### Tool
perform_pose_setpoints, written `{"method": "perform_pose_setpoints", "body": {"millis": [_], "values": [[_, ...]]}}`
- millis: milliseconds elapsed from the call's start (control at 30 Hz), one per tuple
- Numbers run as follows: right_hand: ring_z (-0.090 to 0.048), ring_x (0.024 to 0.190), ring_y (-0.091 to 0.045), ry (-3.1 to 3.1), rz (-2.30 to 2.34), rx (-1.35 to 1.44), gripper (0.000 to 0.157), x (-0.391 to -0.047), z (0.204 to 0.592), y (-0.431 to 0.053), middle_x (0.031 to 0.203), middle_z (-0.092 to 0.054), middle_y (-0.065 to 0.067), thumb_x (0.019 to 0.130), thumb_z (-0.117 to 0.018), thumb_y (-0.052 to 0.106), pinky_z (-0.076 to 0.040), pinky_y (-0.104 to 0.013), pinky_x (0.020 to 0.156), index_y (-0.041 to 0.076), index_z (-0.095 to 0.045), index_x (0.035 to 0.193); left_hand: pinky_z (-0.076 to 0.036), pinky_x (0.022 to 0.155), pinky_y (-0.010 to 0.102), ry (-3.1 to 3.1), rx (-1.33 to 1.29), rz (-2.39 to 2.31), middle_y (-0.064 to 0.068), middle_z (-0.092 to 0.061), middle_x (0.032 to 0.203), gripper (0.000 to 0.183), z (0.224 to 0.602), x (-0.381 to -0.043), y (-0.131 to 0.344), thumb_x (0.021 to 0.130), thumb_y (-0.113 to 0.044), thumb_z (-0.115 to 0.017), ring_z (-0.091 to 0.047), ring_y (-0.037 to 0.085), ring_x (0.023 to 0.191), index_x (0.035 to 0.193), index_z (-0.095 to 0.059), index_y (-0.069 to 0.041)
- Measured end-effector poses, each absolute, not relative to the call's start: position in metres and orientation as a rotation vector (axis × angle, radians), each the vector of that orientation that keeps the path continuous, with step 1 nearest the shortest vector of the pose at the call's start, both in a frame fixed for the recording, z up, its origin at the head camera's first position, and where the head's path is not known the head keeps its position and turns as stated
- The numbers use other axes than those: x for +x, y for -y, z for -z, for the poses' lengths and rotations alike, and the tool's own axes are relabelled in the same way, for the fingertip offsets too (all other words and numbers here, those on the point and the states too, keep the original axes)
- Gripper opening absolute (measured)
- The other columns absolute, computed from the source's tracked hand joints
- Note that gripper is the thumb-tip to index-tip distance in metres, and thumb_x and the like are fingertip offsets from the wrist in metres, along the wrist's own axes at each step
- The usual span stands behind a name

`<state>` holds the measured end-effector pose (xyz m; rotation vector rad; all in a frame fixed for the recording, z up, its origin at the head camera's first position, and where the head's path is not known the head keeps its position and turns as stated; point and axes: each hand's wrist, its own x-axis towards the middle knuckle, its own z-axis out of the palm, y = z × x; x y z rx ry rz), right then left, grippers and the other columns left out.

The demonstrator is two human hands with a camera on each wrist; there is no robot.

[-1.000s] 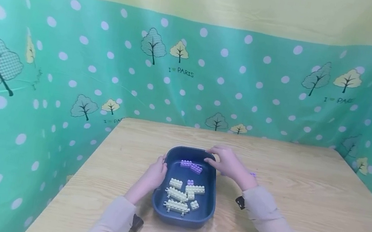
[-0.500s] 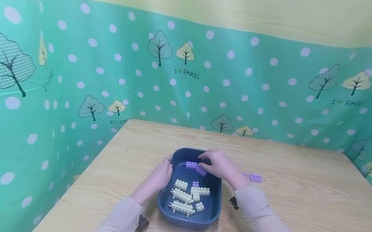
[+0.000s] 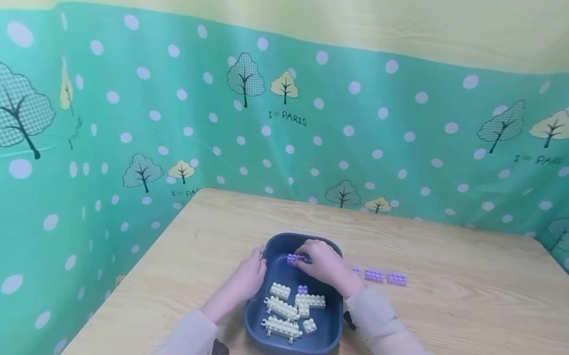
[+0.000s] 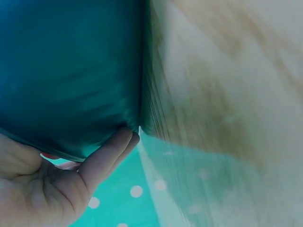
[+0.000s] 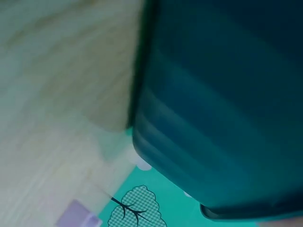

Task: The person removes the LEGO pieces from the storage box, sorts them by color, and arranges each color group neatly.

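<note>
A dark blue plastic tray [image 3: 289, 352] stands on the wooden table. My left hand [image 3: 247, 275] grips its left side, thumb at the rim and fingers along the outer wall [image 4: 71, 94] in the left wrist view. Over the far end my right hand [image 3: 326, 265] reaches inside, fingertips down at the purple building bricks [image 3: 292, 259] and partly hiding them. I cannot tell whether it pinches one. Several cream bricks [image 3: 280, 290], two with small side clips, lie in the near half beside a small purple brick [image 3: 302, 290]. The right wrist view shows mainly the tray's outer wall [image 5: 199, 113].
Right of the tray, purple bricks [image 3: 396, 279] lie in a row on the table [image 3: 462, 333]. Behind and to the left hangs a green, dotted cloth [image 3: 202, 126] with printed trees. A black wrist strap [image 3: 218, 354] shows below the left sleeve.
My right hand has moved from the tray's far right rim inward and down to the purple bricks. More of the purple row outside now shows. The left hand keeps its hold.
</note>
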<state>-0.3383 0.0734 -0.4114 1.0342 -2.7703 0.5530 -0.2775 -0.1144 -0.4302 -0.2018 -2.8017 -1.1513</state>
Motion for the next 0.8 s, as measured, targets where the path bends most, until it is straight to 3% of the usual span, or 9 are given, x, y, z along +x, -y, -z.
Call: {"method": "perform_pose_setpoints", "body": {"millis": [200, 800], "values": [[-0.063, 0.09, -0.016, 2.819, -0.572, 0.984, 0.024, -0.3366, 0.4167, -0.0732, 0.095, -0.068, -0.004, 0.086, -0.068, 0.022, -0.054, -0.032, 0.082, 0.005, -0.071, 0.102, -0.055, 0.077, 0.049, 2.805, -0.199, 1.141, 0.038, -0.058, 0.11, 0.044, 0.4316, -0.2762, 0.1124, 0.1, -0.011, -0.033, -0.062, 0.044, 0.097, 0.138, -0.03, 0.01], [-0.059, 0.091, -0.018, 2.861, -0.418, 0.907, 0.027, -0.336, 0.42, -0.0714, 0.096, -0.062, -0.004, 0.085, -0.069, 0.025, -0.053, -0.032, 0.083, 0.006, -0.071, 0.103, -0.053, 0.085, 0.052, 2.8, -0.197, 1.13, 0.038, -0.057, 0.112, 0.044, 0.4288, -0.2747, 0.1144, 0.1, -0.011, -0.034, -0.06, 0.046, 0.102, 0.138, -0.031, 0.01]]}}
